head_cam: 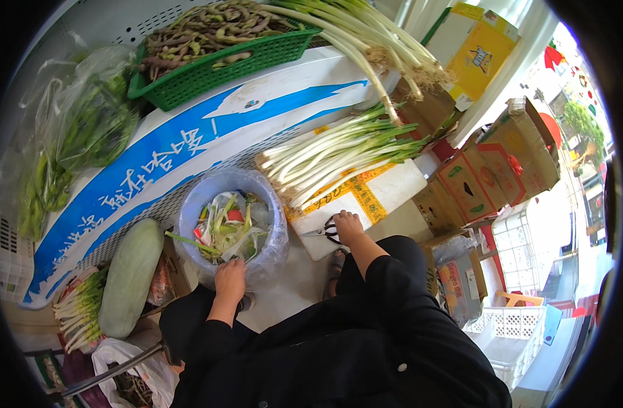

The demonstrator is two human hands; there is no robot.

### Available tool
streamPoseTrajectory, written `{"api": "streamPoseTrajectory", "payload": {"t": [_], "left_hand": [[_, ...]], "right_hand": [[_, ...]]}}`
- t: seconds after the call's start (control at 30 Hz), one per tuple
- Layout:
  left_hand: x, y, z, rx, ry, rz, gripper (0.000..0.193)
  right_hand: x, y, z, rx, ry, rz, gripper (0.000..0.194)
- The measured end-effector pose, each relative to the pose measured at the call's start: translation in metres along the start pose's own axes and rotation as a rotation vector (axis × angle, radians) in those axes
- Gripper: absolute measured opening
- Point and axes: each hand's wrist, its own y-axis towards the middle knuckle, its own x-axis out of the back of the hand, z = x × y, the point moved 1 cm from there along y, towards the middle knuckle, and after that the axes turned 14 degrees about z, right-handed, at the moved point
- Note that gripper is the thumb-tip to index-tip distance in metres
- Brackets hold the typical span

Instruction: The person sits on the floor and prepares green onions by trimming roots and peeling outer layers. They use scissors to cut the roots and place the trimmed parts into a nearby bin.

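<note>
My right hand [348,227] is at the black handles of a pair of scissors [319,233], whose blades point left over a white foam box [319,250] with yellow tape. At the near rim of a blue plastic bin [189,204] rests my left hand [230,280], its fingers curled at the edge; whether they grip anything is hidden. The bin has a clear liner and holds vegetable scraps [229,224] and plastic waste. Spring onions [337,153] lie in a pile across the far part of the foam box, roots towards the bin.
A large wax gourd [132,278] leans left of the bin. Above it, a shelf carries bagged greens [94,117], a green basket [229,64] of bean pods and long leeks [372,46]. Cardboard boxes [469,183] stand at right, a white crate [510,336] below them.
</note>
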Motion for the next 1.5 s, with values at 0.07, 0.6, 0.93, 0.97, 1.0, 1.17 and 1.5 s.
{"api": "streamPoseTrajectory", "payload": {"t": [0.07, 0.6, 0.93, 0.97, 1.0, 1.17, 1.5], "left_hand": [[-0.001, -0.002, -0.003, 0.004, 0.036, 0.036, 0.014], [-0.005, -0.032, -0.01, -0.019, -0.093, 0.238, 0.035], [0.013, -0.023, 0.0, 0.071, -0.402, 0.026, 0.037], [0.015, -0.024, 0.002, 0.073, -0.41, 0.023, 0.036], [0.018, -0.025, 0.005, 0.069, -0.415, 0.019, 0.036], [0.022, -0.026, 0.02, 0.102, -0.443, -0.002, 0.033], [0.021, -0.023, 0.018, 0.056, -0.483, -0.053, 0.03]], "right_hand": [[0.002, -0.001, 0.001, -0.015, 0.018, -0.006, 0.019], [0.243, -0.042, 0.029, 0.281, 0.403, -0.966, 0.022], [0.474, 0.02, -0.042, 0.22, 1.017, -0.612, 0.043], [0.484, 0.023, -0.029, 0.203, 0.861, -0.513, 0.041], [0.492, 0.024, -0.017, 0.181, 0.705, -0.423, 0.039], [0.502, 0.061, 0.014, 0.158, 0.372, -0.299, 0.035], [0.462, -0.1, 0.021, 0.333, 1.666, -0.123, 0.028]]}}
